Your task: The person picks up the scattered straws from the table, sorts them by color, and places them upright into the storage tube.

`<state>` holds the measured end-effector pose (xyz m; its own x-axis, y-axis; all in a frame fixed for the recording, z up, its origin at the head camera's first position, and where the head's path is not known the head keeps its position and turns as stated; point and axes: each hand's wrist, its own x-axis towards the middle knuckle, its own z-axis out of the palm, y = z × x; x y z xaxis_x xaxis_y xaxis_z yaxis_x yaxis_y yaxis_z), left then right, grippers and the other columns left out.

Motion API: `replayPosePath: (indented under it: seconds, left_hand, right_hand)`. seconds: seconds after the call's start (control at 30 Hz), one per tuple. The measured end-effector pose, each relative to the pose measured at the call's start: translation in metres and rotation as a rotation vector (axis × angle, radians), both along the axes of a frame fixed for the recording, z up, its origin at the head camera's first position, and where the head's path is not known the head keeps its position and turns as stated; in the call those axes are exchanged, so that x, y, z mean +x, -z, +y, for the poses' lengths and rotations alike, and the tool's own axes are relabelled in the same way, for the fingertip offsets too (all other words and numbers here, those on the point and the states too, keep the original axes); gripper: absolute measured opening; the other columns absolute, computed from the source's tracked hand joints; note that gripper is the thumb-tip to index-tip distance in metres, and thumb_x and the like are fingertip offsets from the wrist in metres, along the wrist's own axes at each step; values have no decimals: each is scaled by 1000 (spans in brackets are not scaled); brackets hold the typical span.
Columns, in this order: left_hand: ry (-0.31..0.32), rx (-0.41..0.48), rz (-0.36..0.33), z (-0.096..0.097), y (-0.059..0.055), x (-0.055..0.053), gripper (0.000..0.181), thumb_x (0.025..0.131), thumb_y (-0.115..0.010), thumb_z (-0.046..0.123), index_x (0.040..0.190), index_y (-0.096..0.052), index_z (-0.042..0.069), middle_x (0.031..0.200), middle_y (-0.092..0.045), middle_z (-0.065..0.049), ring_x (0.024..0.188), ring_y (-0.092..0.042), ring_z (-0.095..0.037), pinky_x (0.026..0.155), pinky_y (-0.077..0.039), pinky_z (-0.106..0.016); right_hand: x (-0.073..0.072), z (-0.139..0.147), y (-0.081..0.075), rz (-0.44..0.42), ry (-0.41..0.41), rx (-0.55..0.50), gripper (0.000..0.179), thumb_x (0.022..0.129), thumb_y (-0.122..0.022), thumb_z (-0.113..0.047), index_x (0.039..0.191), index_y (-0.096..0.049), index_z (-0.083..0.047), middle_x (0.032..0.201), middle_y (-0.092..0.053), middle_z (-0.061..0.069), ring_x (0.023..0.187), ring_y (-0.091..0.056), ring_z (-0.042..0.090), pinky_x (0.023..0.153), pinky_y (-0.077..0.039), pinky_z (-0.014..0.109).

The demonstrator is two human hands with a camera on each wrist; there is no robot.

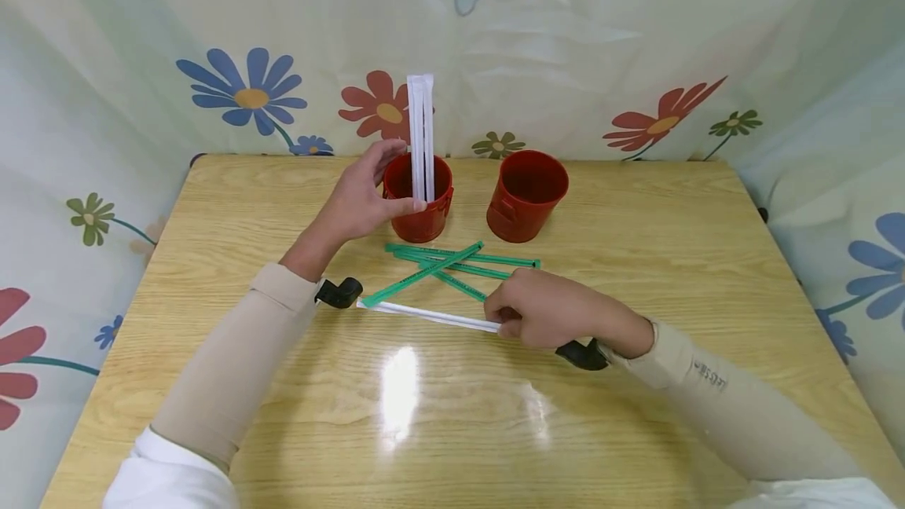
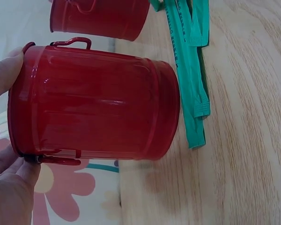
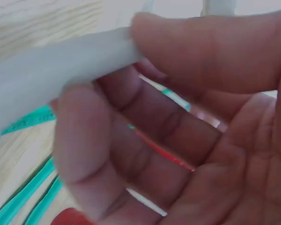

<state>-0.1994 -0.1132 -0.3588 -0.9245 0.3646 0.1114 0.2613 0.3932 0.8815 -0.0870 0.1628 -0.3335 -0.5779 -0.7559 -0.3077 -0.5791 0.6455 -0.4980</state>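
My left hand grips the left red bucket near its rim, thumb at the front and fingers on the far left side. In the left wrist view that red bucket fills the middle. White paper-wrapped straws stand upright in it. Between thumb and fingers, my right hand pinches another white paper-wrapped straw low over the table. The right wrist view shows this white straw blurred, with its end at the thumb tip. Several green-wrapped straws lie crossed just beyond it.
A second red bucket stands to the right of the first, its inside dark. The wooden table ends at a flower-printed curtain behind and at both sides. Black wrist mounts sit under both wrists.
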Motion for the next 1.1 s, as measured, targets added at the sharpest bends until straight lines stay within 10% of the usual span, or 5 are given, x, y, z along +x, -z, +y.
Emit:
replayPosePath:
  seconds: [0.57, 0.87, 1.1]
  left_hand:
    - [-2, 3, 12, -1, 1, 0, 86, 80, -83, 21, 150, -32, 11, 153, -43, -9, 145, -40, -24, 117, -39, -42]
    - [-4, 12, 7, -2, -1, -2, 86, 80, -82, 20, 150, -32, 12, 152, -44, -6, 145, -40, -21, 116, -40, -42]
    - [-5, 3, -14, 0, -2, 0, 86, 80, -83, 19, 149, -33, 14, 152, -44, -7, 145, -40, -22, 115, -42, -42]
  right_hand:
    - [-7, 2, 1, -52, 10, -376, 14, 86, -74, -6, 83, -73, -19, 70, -65, -8, 66, -56, 1, 61, -50, 20]
    - [-25, -17, -15, 73, 249, -808, 10, 80, -75, 6, 89, -74, 1, 77, -74, 10, 70, -70, 13, 66, -61, 27]
    - [-41, -29, -34, 106, 394, -882, 12, 80, -73, 10, 92, -72, 8, 82, -73, 21, 68, -72, 17, 65, -62, 27]
